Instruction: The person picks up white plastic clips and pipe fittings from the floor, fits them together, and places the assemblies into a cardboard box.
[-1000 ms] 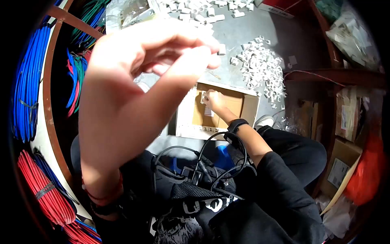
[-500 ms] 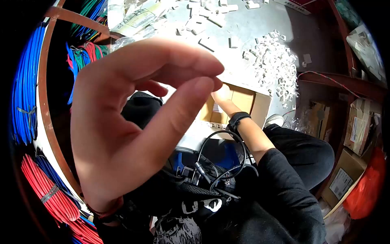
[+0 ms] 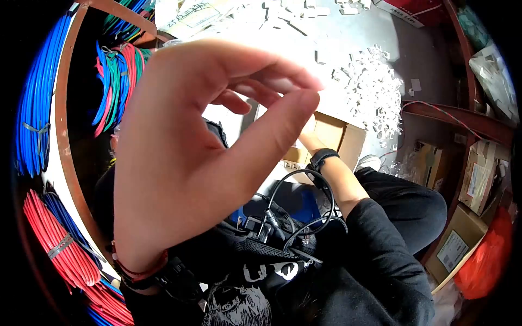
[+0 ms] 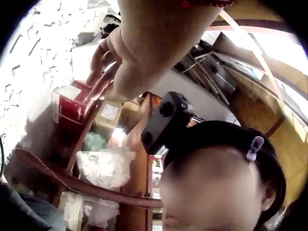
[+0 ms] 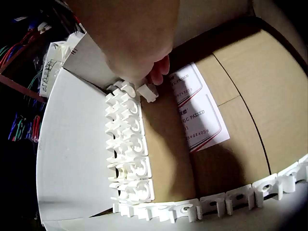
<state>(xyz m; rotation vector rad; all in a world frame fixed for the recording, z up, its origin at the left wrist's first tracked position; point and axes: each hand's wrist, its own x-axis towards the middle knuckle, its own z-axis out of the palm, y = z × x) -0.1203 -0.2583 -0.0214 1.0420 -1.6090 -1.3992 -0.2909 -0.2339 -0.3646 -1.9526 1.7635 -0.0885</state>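
Observation:
My left hand (image 3: 196,141) is raised close to the head camera, its fingers loosely curved toward the thumb with nothing held. In the left wrist view the same hand (image 4: 122,65) hangs over the floor. Inside an open cardboard box (image 5: 72,144), my right hand (image 5: 139,48) pinches a white plastic pipe clip (image 5: 148,93) at the far end of a row. That row of white clips (image 5: 130,149) lines one wall; a second row (image 5: 240,198) runs along the adjoining side. In the head view, the left hand hides most of the right hand; its wrist (image 3: 321,157) shows.
A pile of loose white clips (image 3: 375,89) lies on the floor beyond the box, with white pipe pieces (image 3: 304,11) further back. Coiled blue cables (image 3: 41,103) and red cables (image 3: 60,239) fill the left shelf. Cartons (image 3: 457,244) stand right. Black cables (image 3: 296,179) loop over the lap.
The head view has shifted. My left hand has come lower across the view, now covering the right hand, which was visible in the box with a white clip one second ago.

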